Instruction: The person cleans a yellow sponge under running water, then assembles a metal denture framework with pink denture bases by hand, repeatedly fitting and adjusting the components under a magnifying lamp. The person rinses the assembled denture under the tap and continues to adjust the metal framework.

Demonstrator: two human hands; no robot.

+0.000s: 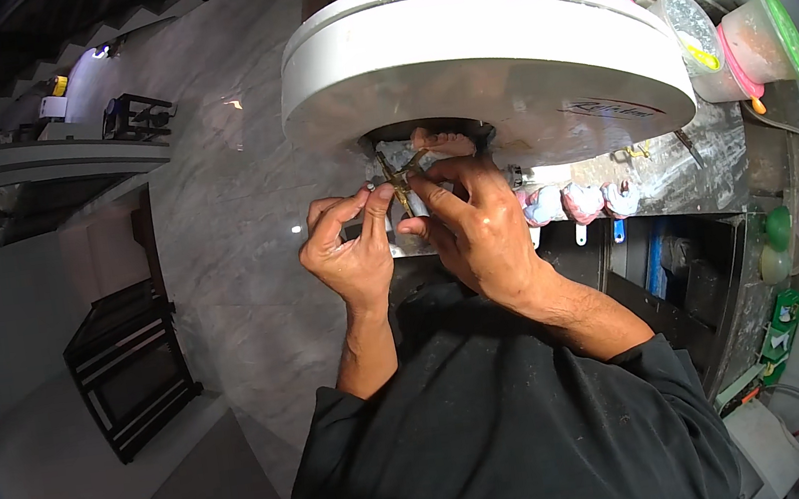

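Note:
A brass-coloured metal dental articulator (397,177), with crossing arms, is held up between my two hands. My right hand (479,224) grips its right side, with the fingers curled over and the thumb below. At its left edge, my left hand (353,240) is closed in a pinch, thumb and forefinger against the frame. A tiny white spot shows at those fingertips; I cannot make out what it is. Just behind my right fingers, a pinkish tooth-like arch (446,143) shows under the white rounded housing (486,66); my fingers partly cover it.
Several dental impression trays (583,201) filled with pink and white material line the bench edge at right. Beyond stand plastic tubs (764,40) and a yellow scoop (702,56). The housing overhangs my hands closely. A dark shelf (696,276) lies below the bench.

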